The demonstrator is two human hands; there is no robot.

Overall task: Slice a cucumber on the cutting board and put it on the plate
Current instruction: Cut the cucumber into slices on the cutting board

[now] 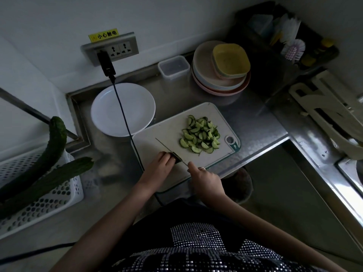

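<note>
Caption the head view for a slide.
Left hand steadies a cucumber stub as right hand slices; cut pieces pile up.

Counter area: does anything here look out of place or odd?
Yes. A black cable hangs from the wall socket and crosses the white plate and the cutting board's left edge, near the knife. The cucumber slices stay piled on the board.

On the steel counter (255, 122) a white cutting board (167, 134) carries a heap of half-moon cucumber slices (200, 134) toward its far right end. The left hand (159, 165) holds down a short dark cucumber stub (176, 157) at the board's near edge. The right hand (204, 179) grips a knife (169, 149), its blade lying against the stub. A white plate (110, 110) sits just left of the board, and two whole cucumbers (53, 154) lean in a white basket (49, 205).
</note>
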